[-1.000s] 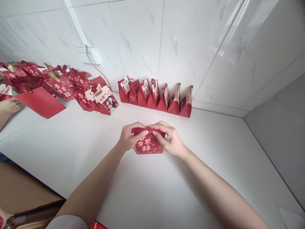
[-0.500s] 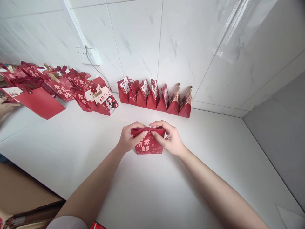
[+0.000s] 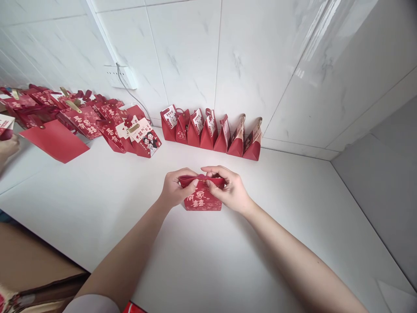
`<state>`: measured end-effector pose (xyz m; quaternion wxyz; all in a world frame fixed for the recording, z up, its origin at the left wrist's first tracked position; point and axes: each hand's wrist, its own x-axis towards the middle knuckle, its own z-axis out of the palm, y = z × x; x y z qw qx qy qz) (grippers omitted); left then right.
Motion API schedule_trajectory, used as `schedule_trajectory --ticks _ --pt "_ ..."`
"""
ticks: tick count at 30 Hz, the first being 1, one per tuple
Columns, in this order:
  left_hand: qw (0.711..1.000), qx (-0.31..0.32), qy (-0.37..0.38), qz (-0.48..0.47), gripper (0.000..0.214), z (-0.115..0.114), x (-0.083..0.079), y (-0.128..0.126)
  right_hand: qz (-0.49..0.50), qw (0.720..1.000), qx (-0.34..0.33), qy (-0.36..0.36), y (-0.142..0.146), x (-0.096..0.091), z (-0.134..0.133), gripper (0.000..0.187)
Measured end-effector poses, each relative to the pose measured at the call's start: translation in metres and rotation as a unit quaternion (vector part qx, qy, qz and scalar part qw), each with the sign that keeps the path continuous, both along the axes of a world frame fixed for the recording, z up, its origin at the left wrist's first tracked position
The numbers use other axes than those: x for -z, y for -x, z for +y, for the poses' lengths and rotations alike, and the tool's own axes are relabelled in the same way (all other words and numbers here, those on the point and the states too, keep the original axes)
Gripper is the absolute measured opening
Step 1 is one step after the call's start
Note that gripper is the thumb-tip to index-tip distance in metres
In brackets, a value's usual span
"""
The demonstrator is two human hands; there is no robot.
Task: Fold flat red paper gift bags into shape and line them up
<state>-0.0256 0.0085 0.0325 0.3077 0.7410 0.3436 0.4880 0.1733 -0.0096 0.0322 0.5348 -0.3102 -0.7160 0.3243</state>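
A red gift box (image 3: pixel 204 201) with pale printed characters stands upright on the white table in front of me. My left hand (image 3: pixel 176 188) pinches its top edge at the left, thumb on the near face. At the right of the same edge, my right hand (image 3: pixel 230 187) pinches with thumb in front and fingers behind. The two thumbs lie close to each other near the middle of the top. Part of the box's far side is hidden by my fingers.
Several folded red gift boxes (image 3: pixel 203 134) stand in a row along the tiled wall. More red boxes (image 3: pixel 81 119) with ribbons crowd the left. Another person's hand (image 3: pixel 9 147) holds a red and white item at the far left. A cardboard box (image 3: pixel 35 261) sits below the table's left edge.
My hands stay on the box's top edge and have shifted only slightly. The other person's hand has lifted a red and white item away from the red box at left.
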Motion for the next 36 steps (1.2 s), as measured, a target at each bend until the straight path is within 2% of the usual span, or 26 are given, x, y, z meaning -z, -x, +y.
schedule_trajectory --ticks 5,9,11,13,16,19,25,28,31,33,36 --pt "0.999 -0.023 0.021 -0.011 0.013 -0.003 0.003 -0.003 -0.012 1.0 -0.002 -0.019 -0.001 -0.001 0.001 0.03" --pt "0.998 -0.021 0.059 -0.009 0.017 0.0 0.005 0.0 0.028 0.999 -0.019 0.019 -0.001 0.004 0.002 0.03" --pt "0.995 0.01 0.1 -0.003 0.02 0.006 0.01 0.005 0.063 0.996 -0.036 0.055 0.0 0.013 0.005 0.038" --pt "0.989 0.024 0.143 0.007 0.035 0.013 0.02 0.008 0.081 0.992 -0.044 0.09 0.0 0.028 0.01 0.052" --pt "0.984 -0.023 0.175 -0.002 0.053 0.025 0.039 0.008 0.084 0.985 -0.045 0.14 -0.002 0.055 0.022 0.06" --pt "0.977 -0.072 0.199 -0.006 0.052 0.034 0.052 0.002 0.073 0.98 -0.053 0.178 -0.008 0.073 0.035 0.061" --pt "0.977 -0.068 0.198 0.038 0.052 0.039 0.06 -0.001 0.016 0.985 0.008 0.169 -0.019 0.075 0.047 0.056" --pt "0.988 -0.064 0.137 0.019 0.061 0.041 0.061 0.0 0.007 0.988 0.006 0.157 -0.019 0.074 0.047 0.052" --pt "0.99 -0.137 -0.023 0.016 0.086 0.041 0.056 0.002 0.029 0.988 -0.041 0.148 -0.019 0.074 0.046 0.054" --pt "0.975 -0.18 -0.118 0.051 0.084 0.039 0.047 0.005 0.031 0.988 -0.063 0.139 -0.019 0.075 0.046 0.057" --pt "0.953 -0.203 -0.194 0.115 0.067 0.034 0.034 0.008 0.009 0.99 -0.063 0.124 -0.018 0.075 0.044 0.058"
